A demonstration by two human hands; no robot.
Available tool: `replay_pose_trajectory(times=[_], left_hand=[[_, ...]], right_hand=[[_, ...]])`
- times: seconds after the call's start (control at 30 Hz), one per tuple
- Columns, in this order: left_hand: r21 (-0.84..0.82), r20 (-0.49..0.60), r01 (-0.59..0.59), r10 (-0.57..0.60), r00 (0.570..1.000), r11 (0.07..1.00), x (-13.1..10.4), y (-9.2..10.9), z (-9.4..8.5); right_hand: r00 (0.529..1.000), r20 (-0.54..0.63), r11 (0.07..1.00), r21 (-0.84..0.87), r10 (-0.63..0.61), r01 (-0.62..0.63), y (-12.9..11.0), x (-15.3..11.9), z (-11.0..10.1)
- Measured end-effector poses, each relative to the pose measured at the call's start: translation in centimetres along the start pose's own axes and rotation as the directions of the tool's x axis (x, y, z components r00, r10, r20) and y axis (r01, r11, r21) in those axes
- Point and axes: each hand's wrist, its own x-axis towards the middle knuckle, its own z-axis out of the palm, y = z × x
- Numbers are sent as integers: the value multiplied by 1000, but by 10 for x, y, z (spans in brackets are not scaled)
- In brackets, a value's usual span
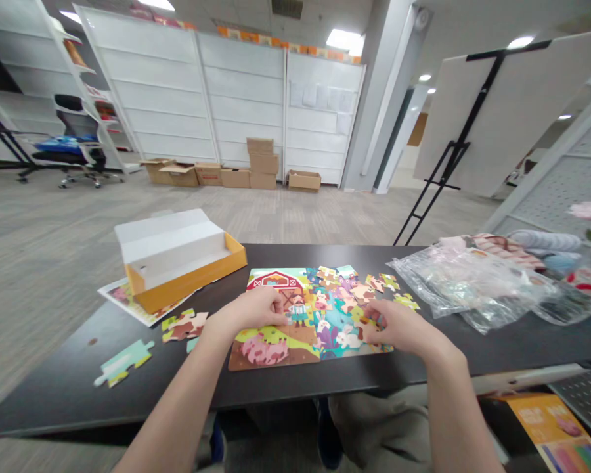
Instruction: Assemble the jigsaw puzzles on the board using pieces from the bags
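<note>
Black table (pixel 295 255): animal puzzle (pixel 305 335) laid flat at centre, loose pieces (pixel 124 363) scattered to its left. Picture sheet (pixel 123 299) placed beyond those, partly covered by an open yellow box (pixel 187 284). Clear plastic bags (pixel 482 282) piled at right.

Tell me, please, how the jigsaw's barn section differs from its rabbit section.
The barn section has a straight upper edge; the rabbit section looks ragged there, with loose pieces. The barn section shows a red barn; the rabbit section, white rabbits amid teal. Both lie on the black table.
</note>
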Motion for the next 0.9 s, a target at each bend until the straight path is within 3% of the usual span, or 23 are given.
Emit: replay_pose_trajectory(times=[0.17,0.37,0.5,0.6,0.7,0.9], left_hand=[[-17,-3,-34,34,999,999,1,-5,2],[-6,-2,-11,11,1000,1000,0,-4,2],[-14,-21,-9,8,1000,1000,-2,-1,1],[-44,-25,-12,11,1000,999,-3,-1,1],[-63,-33,-26,24,999,998,-1,-4,2],[-38,-45,-17,15,999,999,-1,-4,3]], right_hand=[[998,41,998,48,49,-51,15,0,-6],[986,72,958,234,152,-165,65,-8,-10],[976,19,942,259,215,-213,85,-13,-15],[967,-33,952,189,251,-241,81,-11,-18],[958,-96,958,124,270,-258,61,-3,-17],[951,-285,990,-43,120,-138,17,21,-3]])
